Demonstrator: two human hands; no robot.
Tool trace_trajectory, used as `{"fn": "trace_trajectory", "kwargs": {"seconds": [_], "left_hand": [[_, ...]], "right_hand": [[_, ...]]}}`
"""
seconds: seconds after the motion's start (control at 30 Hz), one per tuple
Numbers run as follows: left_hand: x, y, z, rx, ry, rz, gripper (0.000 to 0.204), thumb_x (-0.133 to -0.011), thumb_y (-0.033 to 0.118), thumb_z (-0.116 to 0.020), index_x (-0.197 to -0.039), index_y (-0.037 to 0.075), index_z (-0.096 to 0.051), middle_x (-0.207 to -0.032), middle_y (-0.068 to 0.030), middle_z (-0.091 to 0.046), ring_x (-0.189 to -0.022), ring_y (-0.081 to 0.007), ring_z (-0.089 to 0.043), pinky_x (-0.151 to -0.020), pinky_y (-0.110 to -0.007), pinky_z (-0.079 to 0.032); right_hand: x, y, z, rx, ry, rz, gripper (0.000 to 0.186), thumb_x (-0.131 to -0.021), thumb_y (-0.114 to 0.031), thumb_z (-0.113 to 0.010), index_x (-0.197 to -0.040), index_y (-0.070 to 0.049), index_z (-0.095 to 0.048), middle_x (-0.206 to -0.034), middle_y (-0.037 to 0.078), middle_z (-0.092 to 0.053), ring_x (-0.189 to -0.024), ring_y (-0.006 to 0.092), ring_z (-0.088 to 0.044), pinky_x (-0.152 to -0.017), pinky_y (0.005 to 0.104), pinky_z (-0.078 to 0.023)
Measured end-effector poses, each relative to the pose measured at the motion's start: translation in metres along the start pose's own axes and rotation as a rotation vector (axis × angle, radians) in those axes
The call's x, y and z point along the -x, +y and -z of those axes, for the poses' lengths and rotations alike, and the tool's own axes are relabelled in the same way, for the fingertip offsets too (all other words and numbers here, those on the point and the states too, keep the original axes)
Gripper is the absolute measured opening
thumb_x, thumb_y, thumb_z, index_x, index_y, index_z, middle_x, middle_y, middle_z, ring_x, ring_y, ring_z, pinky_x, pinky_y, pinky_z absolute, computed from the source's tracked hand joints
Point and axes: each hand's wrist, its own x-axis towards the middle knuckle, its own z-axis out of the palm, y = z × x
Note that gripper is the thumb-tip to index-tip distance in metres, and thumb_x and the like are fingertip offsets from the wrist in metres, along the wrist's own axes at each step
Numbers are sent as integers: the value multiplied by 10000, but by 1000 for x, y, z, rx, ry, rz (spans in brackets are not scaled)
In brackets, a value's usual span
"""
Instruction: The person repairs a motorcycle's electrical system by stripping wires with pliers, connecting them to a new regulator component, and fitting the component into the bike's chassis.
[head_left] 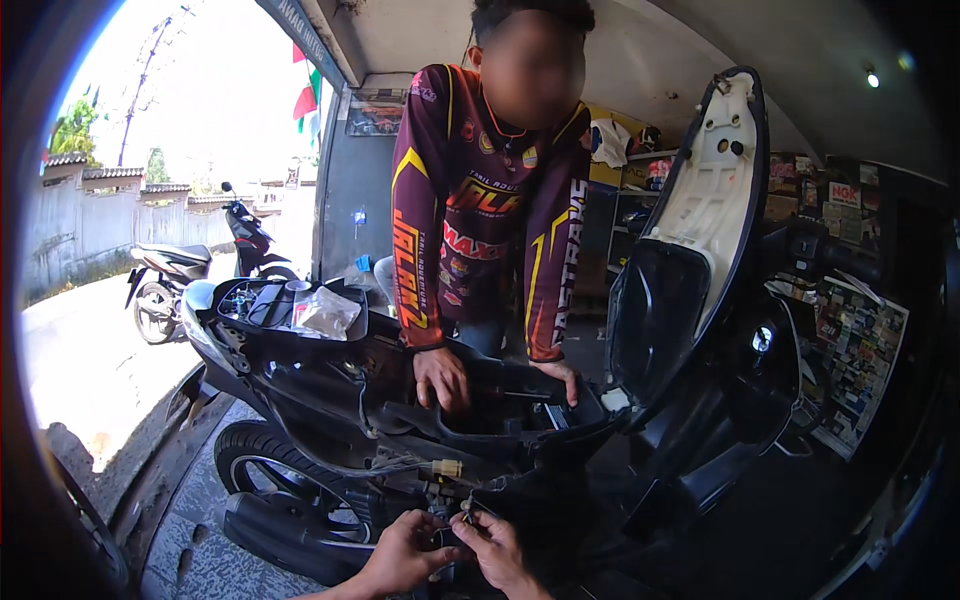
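Observation:
My left hand (pixel 402 556) and my right hand (pixel 497 556) meet low in front of the scooter's (pixel 300 395) opened side. Closed fingertips of the left pinch what looks like a thin wire. The right hand's thumb and fingers are pressed together on a small light-coloured piece, too small to name. Just above them, a beige plug connector (pixel 447 467) sits on wires along the frame. Dark mechanical parts lie behind my fingers, mostly in shadow. The rear wheel (pixel 290 480) is at the left of my hands.
Across the scooter a person (pixel 490 190) leans with both hands on the open under-seat compartment (pixel 480 405). The seat (pixel 690 220) stands raised at right. A tray (pixel 365 325) with a plastic bag and small parts rests on the tail. Another motorbike (pixel 185 262) is parked outside.

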Motion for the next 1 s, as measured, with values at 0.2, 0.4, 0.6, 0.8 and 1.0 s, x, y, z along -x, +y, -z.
{"fn": "trace_trajectory", "kwargs": {"seconds": [0.2, 0.4, 0.6, 0.8, 1.0], "left_hand": [[-5, 3, -15, -121, 257, -64, 562, -778, 207, -841, -1157, -64, -527, -910, -141, -653, -776, -196, -660, -662, -332, -539], [-9, -11, -12, 412, 58, 182, 564, -880, 270, -739, -1234, -85, -480, -983, -145, -652, -830, -232, -686, -717, -330, -559], [-16, -19, -13, 837, -7, 371, 313, -961, 194, -594, -1177, 3, -470, -854, -76, -618, -729, -189, -638, -630, -306, -510], [0, -10, -21, 670, 140, -192, 423, -874, 28, -692, -1213, 50, -440, -1053, -63, -583, -806, -125, -591, -694, -279, -513], [8, -24, -4, 224, -69, -494, 382, -835, 34, -742, -1151, 60, -530, -1127, -90, -526, -1061, -191, -542, -896, -339, -481]], "right_hand": [[3, -3, -1, 6, -22, -49, 129, -962, -143, -674, -1039, -39, -669, -930, -10, -651, -790, 67, -603, -672, 221, -518], [3, -5, -1, 80, -37, -7, 136, -971, -132, -654, -1050, -22, -658, -908, 12, -661, -799, 85, -628, -689, 239, -528], [4, -5, -2, 33, -30, -31, 177, -970, -159, -664, -1066, -9, -658, -909, -2, -662, -764, 57, -611, -691, 226, -516], [9, -8, -7, 45, 70, -100, 131, -962, -79, -646, -1056, 11, -657, -917, 46, -680, -790, 103, -641, -707, 253, -552], [7, 1, -3, -21, 67, -53, 142, -966, -134, -667, -1035, -11, -682, -925, 7, -680, -846, 57, -602, -768, 220, -498]]}}
